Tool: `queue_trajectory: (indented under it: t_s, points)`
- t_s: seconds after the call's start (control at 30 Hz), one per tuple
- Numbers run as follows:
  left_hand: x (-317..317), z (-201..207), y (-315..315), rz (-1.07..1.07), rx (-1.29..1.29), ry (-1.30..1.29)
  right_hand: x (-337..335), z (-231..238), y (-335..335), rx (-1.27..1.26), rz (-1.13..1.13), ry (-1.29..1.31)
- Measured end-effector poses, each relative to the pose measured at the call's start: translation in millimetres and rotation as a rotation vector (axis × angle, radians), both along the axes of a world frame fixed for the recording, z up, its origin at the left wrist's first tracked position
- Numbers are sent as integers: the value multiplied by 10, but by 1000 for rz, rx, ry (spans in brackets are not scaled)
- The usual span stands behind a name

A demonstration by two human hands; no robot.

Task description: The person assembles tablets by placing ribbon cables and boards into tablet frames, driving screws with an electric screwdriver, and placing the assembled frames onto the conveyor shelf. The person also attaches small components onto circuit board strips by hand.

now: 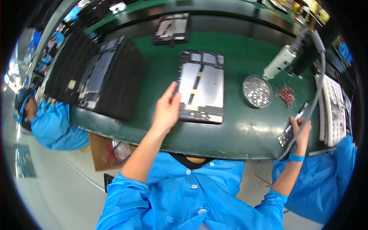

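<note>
Fingers of the left hand (pixel 166 111) lie flat and together along the left edge of the panel (pixel 201 86), thumb on its top face, so the grip is loosely closed on that edge; the panel sits at the centre of the frame on the green table (pixel 237 132), a flat dark rectangle with a silvery metal middle, a thin black strip running down it and dark frame sections at top and bottom.

Right hand (pixel 299 132), lower right of the frame, is curled around a small black strip (pixel 288 134) with pale squares on it, holding it against the table; a grey cable (pixel 318 92) passes just beside this hand, and a blue band circles the wrist.

Round dish (pixel 257 91), right of the panel, holds many small shiny screws; just to its right lies a loose heap of reddish bits (pixel 286 94); above them hangs a pale screwdriver (pixel 280 62), tip toward the dish.

At upper left a black ribbed tray (pixel 122 96) carries another panel; a further dark panel (pixel 171 28) lies at the upper centre; a white gridded tray (pixel 334 111) stands at the right edge.
</note>
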State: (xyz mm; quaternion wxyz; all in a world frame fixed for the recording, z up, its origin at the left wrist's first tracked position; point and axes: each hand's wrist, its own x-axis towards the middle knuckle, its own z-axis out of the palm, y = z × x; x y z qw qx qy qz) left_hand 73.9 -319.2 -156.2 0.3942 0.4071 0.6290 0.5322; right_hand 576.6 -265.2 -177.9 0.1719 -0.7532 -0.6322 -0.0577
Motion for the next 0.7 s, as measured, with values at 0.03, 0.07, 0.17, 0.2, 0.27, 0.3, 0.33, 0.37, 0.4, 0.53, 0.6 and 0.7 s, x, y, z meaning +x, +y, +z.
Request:
queue_trajectory:
  t_s: [0.03,0.07,0.17,0.2,0.27,0.3,0.33,0.37,0.4,0.53,0.6,0.7]
  points:
    - [-10,-75,-24,-7,-2,99,6,6,17,-10,32,8]
    - [-11,-130,-67,12,62,218,-27,5,17,35,52,20]
    - [54,-67,-112,62,90,82,-35,5,10,45,64,59]
    - [55,32,-140,85,65,-177,-66,46,-9,52,56,59]
    - [3,204,-207,99,107,-254,-45,21,-6,59,67,49]
    - [-11,318,-263,94,142,-339,1,-37,8,88,66,48]
    - [-46,480,-336,130,130,-415,2,-36,-11,65,45,48]
    - [-158,603,-420,131,180,-488,-1,-17,-22,43,26,49]
    - [-241,831,-499,165,202,-465,12,-28,-59,26,0,55]
    - [-1084,1480,-750,179,320,-304,-33,-8,-143,54,-3,45]
    - [-1608,1749,-831,179,315,-219,-7,-58,-87,70,21,79]
    - [-2040,1897,-903,456,237,421,-21,-61,-36,68,38,127]
